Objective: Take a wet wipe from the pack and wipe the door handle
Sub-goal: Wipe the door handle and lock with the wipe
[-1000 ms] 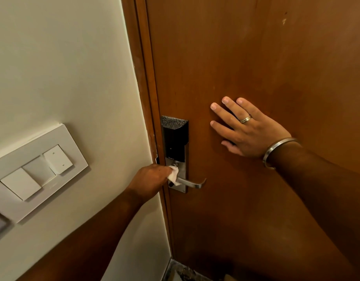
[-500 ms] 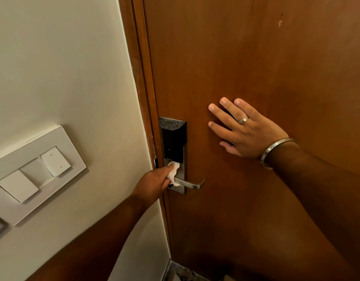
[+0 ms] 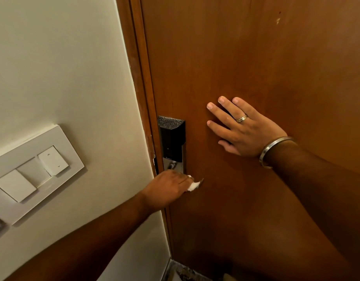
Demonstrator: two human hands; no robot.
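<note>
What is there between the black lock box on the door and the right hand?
In the head view, only bare brown door lies between the lock box and the right hand, flat on the door.

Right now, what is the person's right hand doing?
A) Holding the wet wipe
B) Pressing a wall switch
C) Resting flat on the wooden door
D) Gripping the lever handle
C: the right hand lies open, fingers spread, on the wooden door; the left hand holds the wet wipe.
</note>
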